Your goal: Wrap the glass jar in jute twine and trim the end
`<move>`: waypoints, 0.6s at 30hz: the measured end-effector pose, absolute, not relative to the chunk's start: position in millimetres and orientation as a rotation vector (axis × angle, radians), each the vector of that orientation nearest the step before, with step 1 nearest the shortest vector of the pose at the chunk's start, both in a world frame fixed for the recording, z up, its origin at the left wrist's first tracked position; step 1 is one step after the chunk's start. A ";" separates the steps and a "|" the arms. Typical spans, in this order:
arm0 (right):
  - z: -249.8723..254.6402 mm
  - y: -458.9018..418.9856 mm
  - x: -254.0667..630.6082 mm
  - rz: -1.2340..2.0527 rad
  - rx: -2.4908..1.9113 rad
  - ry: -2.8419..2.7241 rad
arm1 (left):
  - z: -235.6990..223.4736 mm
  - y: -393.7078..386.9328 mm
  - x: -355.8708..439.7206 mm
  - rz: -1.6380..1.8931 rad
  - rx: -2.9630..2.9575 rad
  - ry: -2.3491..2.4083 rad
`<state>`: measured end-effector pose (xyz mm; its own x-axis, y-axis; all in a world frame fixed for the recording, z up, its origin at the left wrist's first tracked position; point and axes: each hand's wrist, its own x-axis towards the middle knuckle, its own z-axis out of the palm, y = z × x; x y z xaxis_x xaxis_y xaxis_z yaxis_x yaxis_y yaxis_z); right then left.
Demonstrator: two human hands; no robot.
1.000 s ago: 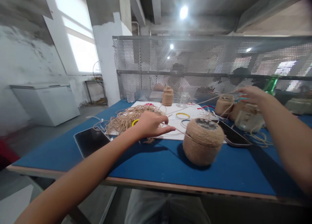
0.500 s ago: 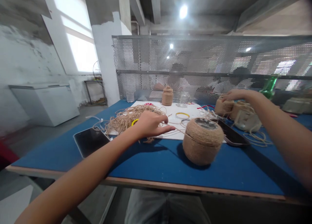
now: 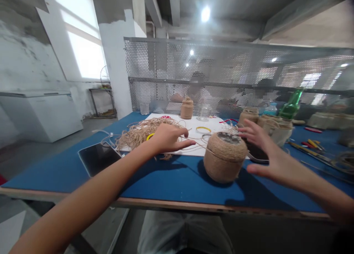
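Observation:
A round twine-wrapped jar (image 3: 225,160) stands on the table in front of me, with a dark, glassy end facing up. A strand of twine (image 3: 201,145) runs from its left side to my left hand (image 3: 170,138). The fingers of that hand are curled on the strand, thumb stretched toward the jar. My right hand (image 3: 261,149) is just right of the jar, fingers and thumb apart, holding nothing; whether it touches the jar cannot be made out. Behind my left hand lies a loose heap of twine (image 3: 135,134), with a yellow ring partly hidden by the wrist.
On the blue table (image 3: 171,184) are a phone (image 3: 99,158), a tape roll (image 3: 203,130), a wrapped jar (image 3: 187,108), a clear jar (image 3: 205,112), a green bottle (image 3: 291,104) and several tools (image 3: 315,144). A perforated metal screen (image 3: 166,62) stands behind, people beyond it.
My right hand has come back from the wrapped jars at the back right to the side of the near jar, fingers spread. My left hand stays on the strand. The view has shifted slightly right.

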<state>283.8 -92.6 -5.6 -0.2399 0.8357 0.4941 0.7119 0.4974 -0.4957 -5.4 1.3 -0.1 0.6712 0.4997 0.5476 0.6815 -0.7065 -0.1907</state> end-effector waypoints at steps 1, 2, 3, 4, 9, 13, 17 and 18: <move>-19.9 -95.3 282.1 0.312 -1.267 -1.944 | -0.4 1.3 -5.3 -0.659 -2.503 -0.927; -32.9 -96.7 279.6 0.378 -1.270 -1.880 | -0.8 1.5 -5.2 -0.663 -2.500 -0.925; -43.9 -97.4 276.2 0.423 -1.253 -1.827 | -1.1 1.7 -4.9 -0.666 -2.499 -0.925; -52.5 -97.7 271.9 0.457 -1.220 -1.783 | -1.3 2.1 -4.7 -0.666 -2.499 -0.926; -63.2 -99.1 251.1 0.502 -1.248 -1.655 | -1.0 2.9 -4.1 -0.639 -2.504 -0.941; -58.0 -95.5 248.3 0.493 -1.256 -1.633 | -1.2 2.5 -4.2 -0.649 -2.504 -0.938; -60.9 -82.1 255.6 0.569 -1.163 -1.707 | -2.7 2.7 -4.1 -0.660 -2.495 -0.931; -61.8 -77.3 258.4 0.599 -1.137 -1.724 | -3.0 2.9 -4.0 -0.660 -2.495 -0.932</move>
<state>258.4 -77.3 -61.8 -0.1146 0.8893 0.4427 0.4228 0.4469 -0.7883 -4.0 2.9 -3.0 0.6669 0.5006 0.5519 0.6868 -0.7002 -0.1949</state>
